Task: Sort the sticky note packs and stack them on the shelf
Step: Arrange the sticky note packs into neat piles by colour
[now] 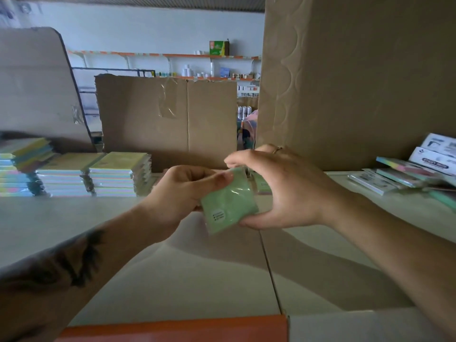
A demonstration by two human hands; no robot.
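A green sticky note pack (228, 203) in clear wrap is held above the white shelf (172, 262), tilted, with a small round label near its lower corner. My left hand (181, 191) grips its left edge with curled fingers. My right hand (278, 186) pinches it from the right, thumb under the bottom corner and fingers over the top. Stacks of pastel sticky note packs (118, 174) stand at the shelf's back left. More loose packs (399, 174) lie at the right.
A tall cardboard box (357, 77) stands at the back right, a lower cardboard box (167, 119) behind the middle, and a cardboard flap (37, 85) at the left. White boxed items (436, 154) lean at the far right. An orange shelf edge (172, 328) runs along the front.
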